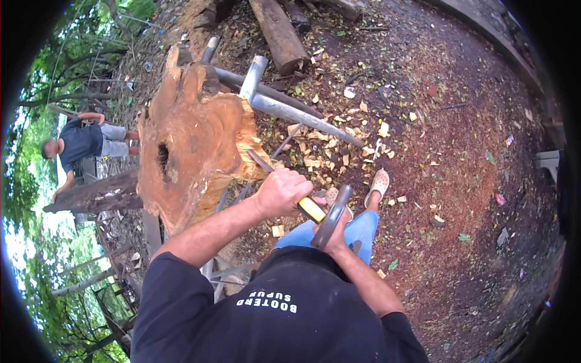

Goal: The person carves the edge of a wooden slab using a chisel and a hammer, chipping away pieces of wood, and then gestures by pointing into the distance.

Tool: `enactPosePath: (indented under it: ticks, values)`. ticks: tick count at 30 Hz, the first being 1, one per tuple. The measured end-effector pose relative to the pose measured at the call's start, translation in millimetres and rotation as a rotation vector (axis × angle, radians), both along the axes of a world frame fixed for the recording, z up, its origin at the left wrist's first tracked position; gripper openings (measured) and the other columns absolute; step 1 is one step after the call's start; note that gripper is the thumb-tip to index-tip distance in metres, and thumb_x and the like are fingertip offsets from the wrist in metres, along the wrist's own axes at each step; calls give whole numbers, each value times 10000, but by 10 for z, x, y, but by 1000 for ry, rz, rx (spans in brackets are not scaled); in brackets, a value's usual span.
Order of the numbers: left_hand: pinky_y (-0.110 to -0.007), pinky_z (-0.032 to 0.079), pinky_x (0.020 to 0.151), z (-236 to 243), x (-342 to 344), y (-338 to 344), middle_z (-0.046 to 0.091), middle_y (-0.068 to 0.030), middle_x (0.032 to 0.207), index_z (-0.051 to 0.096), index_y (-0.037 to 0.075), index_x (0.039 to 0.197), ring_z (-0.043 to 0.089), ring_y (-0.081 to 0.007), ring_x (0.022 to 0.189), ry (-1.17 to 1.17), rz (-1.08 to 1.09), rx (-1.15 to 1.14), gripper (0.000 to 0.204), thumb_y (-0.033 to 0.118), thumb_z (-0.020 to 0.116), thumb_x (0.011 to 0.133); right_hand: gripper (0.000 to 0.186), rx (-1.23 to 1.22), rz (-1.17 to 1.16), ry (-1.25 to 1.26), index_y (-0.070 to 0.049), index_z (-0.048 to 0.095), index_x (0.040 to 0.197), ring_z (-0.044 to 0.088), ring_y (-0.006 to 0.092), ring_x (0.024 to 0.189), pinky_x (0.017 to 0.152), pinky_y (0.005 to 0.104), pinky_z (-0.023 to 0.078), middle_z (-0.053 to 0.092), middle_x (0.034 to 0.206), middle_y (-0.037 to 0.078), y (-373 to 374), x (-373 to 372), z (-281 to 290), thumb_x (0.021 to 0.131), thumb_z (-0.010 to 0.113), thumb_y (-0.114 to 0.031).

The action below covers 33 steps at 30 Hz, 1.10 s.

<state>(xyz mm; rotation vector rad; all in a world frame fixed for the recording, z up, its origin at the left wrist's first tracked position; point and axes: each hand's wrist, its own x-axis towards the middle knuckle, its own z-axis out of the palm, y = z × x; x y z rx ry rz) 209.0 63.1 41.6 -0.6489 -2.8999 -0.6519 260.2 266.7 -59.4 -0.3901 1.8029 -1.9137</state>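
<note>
My left hand point(283, 192) is closed around a chisel point(311, 209) with a yellow and black handle. Its metal blade points away to the upper left and meets the pale, freshly cut edge of a thick wood slab point(196, 130). In my right hand point(336, 236) is a hammer point(331, 219) with a dark, rounded head, close to the butt of the chisel. The hammer head covers part of my right fingers. The slab has an irregular outline, a reddish-brown face and a dark hole.
Metal pipes point(302, 116) stand beside the slab's right side. Wood chips point(321, 151) litter the ground around my shoes point(378, 186). Logs point(279, 37) lie at the far side. Another person point(83, 144) stands at the left, with a hand near a thick log point(100, 192).
</note>
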Motion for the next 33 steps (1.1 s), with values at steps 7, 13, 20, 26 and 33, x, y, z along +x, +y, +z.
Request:
enactPosePath:
  ticks: [7,13,20,26,33]
  values:
    - [-363,398,466,133,-112,19,513,-39,573,533,108,674,531,-228,488,87,137,68,439,384,872,719,186,-20,-131,-141,-86,531,733,551,93,648,544,278,426,563,705,1,485,-74,-368,783,708,-111]
    - [-364,510,528,552,-956,98,583,-131,754,500,45,920,635,-245,599,185,440,382,409,296,802,802,192,35,-252,-323,-70,486,816,502,86,487,436,255,397,496,609,-27,768,-172,-397,847,674,-87]
    - [-426,509,686,366,-629,211,583,-138,944,567,35,1058,621,-348,830,-12,186,294,465,423,726,857,197,25,-275,-347,-93,405,813,499,112,440,430,264,439,489,593,27,804,-295,-256,861,586,-32]
    - [-443,497,712,340,-589,240,613,-143,980,587,54,1132,629,-340,865,-144,171,239,510,500,643,892,157,-94,-321,-351,-41,467,891,517,103,440,398,248,420,509,622,7,825,-282,-362,872,617,-2]
    - [-468,547,730,259,-723,229,699,-159,892,614,89,1093,694,-359,831,-374,227,93,481,450,754,807,195,30,-228,-333,-74,419,865,516,125,441,445,279,463,510,603,31,787,-335,-215,871,599,2]
